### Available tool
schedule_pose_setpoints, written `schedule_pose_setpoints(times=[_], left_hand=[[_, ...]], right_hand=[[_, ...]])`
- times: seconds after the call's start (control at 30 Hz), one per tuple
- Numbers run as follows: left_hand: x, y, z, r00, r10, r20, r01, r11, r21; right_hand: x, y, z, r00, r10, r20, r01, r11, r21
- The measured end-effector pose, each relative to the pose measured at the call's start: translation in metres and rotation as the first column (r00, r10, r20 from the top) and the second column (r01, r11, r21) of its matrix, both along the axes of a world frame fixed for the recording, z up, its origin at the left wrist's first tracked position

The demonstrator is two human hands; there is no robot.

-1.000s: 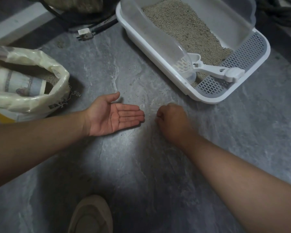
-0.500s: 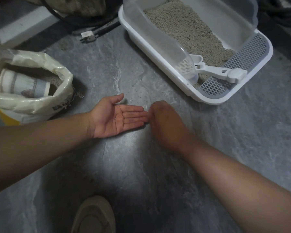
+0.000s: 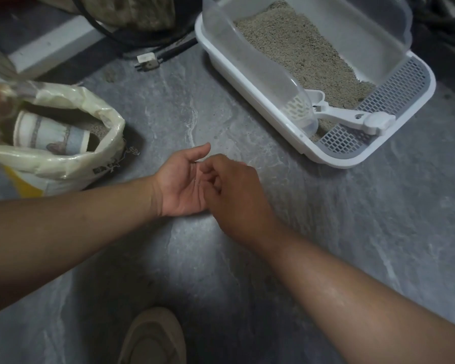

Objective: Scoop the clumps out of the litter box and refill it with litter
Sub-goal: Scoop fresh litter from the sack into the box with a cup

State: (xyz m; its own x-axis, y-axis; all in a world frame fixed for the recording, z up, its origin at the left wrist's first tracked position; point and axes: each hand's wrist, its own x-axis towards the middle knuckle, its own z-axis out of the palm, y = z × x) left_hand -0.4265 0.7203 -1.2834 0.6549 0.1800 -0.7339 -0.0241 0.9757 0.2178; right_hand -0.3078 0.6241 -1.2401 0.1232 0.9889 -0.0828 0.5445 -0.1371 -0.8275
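head view, left hand (image 3: 180,183): centre frame, palm up, cupped just above the grey floor (image 3: 326,232), grip relaxed and spread, thumb raised.
right hand (image 3: 237,191): overlapping the left palm, fingers curled, tips pinched over it; probably dropping stray grains, too small to tell.
litter box (image 3: 250,82): upper right of frame, white base, clear hood, grey grate at near end.
litter (image 3: 300,51): fills the pan, heaped toward the far end, thin near the grate.
scoop (image 3: 352,118): white, lying in the near end of the box, slotted head under the hood wall, handle out over the grate.
litter bag (image 3: 71,164): left of frame, mouth open, cup (image 3: 50,136) lying inside.
plug (image 3: 147,61): top centre, on floor, cord behind.
shoe (image 3: 153,337): bottom centre.
handling, judged: scoop light, stiff plastic, take by handle end; bag soft, likely heavy, slumps, hold by rolled rim and side; grains loose, spill easily.
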Motion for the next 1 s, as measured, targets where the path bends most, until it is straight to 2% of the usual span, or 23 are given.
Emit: schedule_pose_setpoints(times=[0.1,0.17,0.23,0.3,0.37,0.43,0.57,0.8,1.0], left_hand=[[0.002,-0.002,0.001,1.0,-0.01,-0.022,0.011,1.0,0.007],[0.0,-0.001,0.003,0.999,0.008,-0.033,-0.006,0.999,0.043],[-0.005,0.001,0.002,0.998,0.038,-0.057,-0.035,0.998,0.05],[-0.009,0.004,0.002,0.995,0.071,-0.075,-0.067,0.997,0.045],[-0.013,0.004,0.0,0.992,0.087,-0.089,-0.082,0.995,0.057],[-0.014,0.003,0.001,0.991,0.084,-0.102,-0.078,0.995,0.061],[-0.012,0.001,0.002,0.992,0.068,-0.105,-0.062,0.996,0.059],[-0.01,-0.001,0.006,0.993,0.049,-0.104,-0.043,0.997,0.057],[-0.008,-0.002,0.006,0.995,0.037,-0.093,-0.033,0.999,0.043]], right_hand=[[0.012,-0.001,-0.001,0.996,-0.056,0.073,0.048,0.994,0.099],[0.031,-0.002,-0.01,0.981,-0.117,0.153,0.104,0.99,0.092],[0.054,-0.008,-0.024,0.948,-0.1,0.301,0.123,0.991,-0.058],[0.074,-0.018,-0.039,0.869,0.004,0.494,0.13,0.963,-0.236],[0.083,-0.029,-0.052,0.781,0.11,0.614,0.101,0.949,-0.298],[0.084,-0.038,-0.062,0.737,0.151,0.659,0.058,0.957,-0.284],[0.08,-0.042,-0.069,0.705,0.122,0.699,0.03,0.979,-0.201],[0.071,-0.033,-0.072,0.784,0.141,0.605,-0.082,0.989,-0.124],[0.069,-0.026,-0.072,0.811,0.189,0.554,-0.1,0.977,-0.187]])
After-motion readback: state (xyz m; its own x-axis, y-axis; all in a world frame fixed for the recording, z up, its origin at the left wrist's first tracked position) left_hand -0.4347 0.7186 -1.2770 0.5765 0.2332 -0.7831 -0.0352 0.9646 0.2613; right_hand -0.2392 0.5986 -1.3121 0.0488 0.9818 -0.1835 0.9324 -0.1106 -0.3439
